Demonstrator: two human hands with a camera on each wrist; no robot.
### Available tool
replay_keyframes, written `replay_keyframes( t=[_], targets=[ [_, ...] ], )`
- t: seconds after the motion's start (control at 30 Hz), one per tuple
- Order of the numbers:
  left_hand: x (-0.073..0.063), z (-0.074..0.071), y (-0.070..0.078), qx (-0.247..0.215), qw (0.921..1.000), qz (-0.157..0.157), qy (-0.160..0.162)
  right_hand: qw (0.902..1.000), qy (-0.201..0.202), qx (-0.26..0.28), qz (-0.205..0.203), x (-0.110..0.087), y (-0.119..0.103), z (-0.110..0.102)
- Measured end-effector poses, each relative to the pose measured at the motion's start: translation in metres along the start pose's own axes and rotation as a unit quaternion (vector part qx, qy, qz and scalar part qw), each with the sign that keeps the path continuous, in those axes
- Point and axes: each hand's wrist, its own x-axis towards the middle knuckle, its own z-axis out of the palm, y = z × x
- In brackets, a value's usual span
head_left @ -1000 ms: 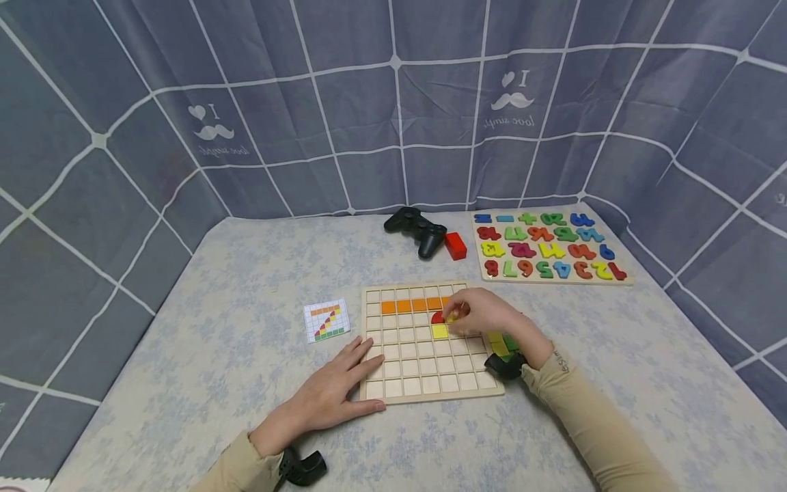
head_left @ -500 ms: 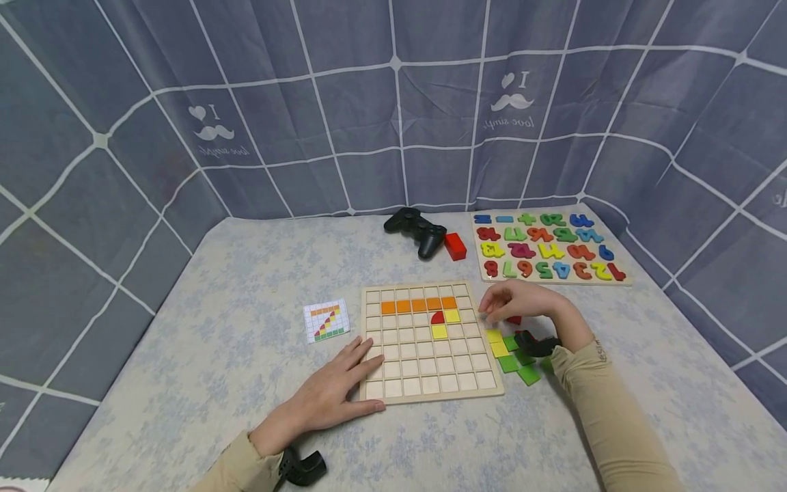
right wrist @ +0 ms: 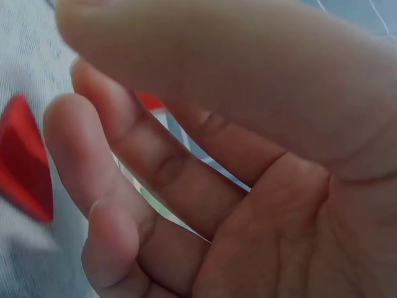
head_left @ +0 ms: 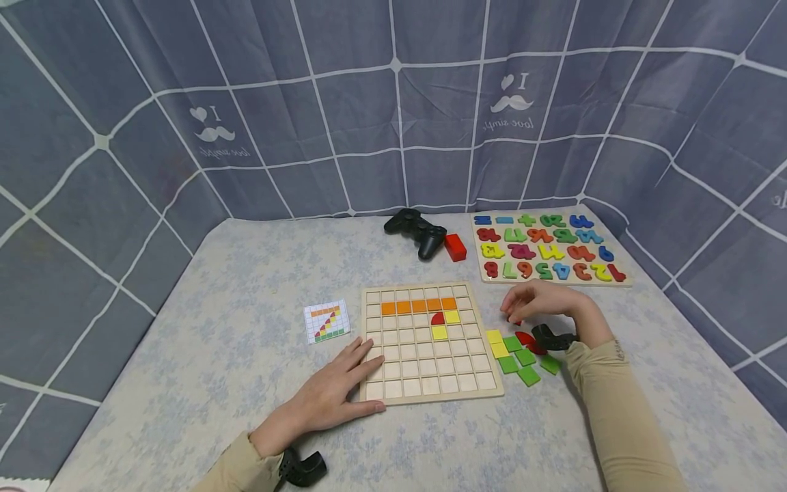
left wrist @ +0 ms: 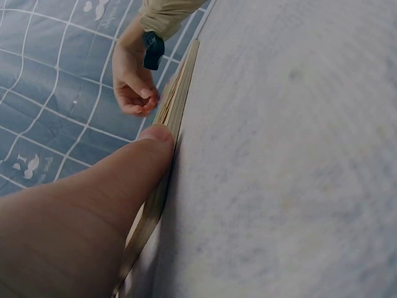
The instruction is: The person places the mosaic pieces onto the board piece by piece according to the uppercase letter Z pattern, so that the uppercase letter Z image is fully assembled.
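A wooden grid board (head_left: 410,398) lies in the middle of the table, holding a row of orange tiles (head_left: 419,306), two yellow tiles (head_left: 439,332) and a red quarter-circle tile (head_left: 437,318). My left hand (head_left: 335,386) rests with spread fingers on the board's left edge; in the left wrist view its thumb (left wrist: 133,164) presses the board's side. To the right of the board, my right hand (head_left: 537,301) hovers with loosely bent fingers over a red piece (right wrist: 25,161). The right wrist view shows that piece on the cloth, apart from the fingertips.
Loose green tiles (head_left: 509,364), yellow tiles (head_left: 499,350) and red pieces (head_left: 532,342) lie right of the board. A pattern card (head_left: 326,321) is at its left. Behind are a black game controller (head_left: 418,231), a red block (head_left: 456,247) and a number puzzle board (head_left: 553,281).
A yellow tile now sits beside the red quarter-circle on the board, where my right hand was. That hand has moved right to the loose pieces. The left hand stays still.
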Motion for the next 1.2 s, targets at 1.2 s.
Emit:
replay_keyframes(
  t=[1.2],
  targets=[
    [0.000, 0.000, 0.000, 0.001, 1.0000, 0.006, 0.002, 0.9954, 0.060, -0.037, 0.065, 0.006, 0.017, 0.000]
  ],
)
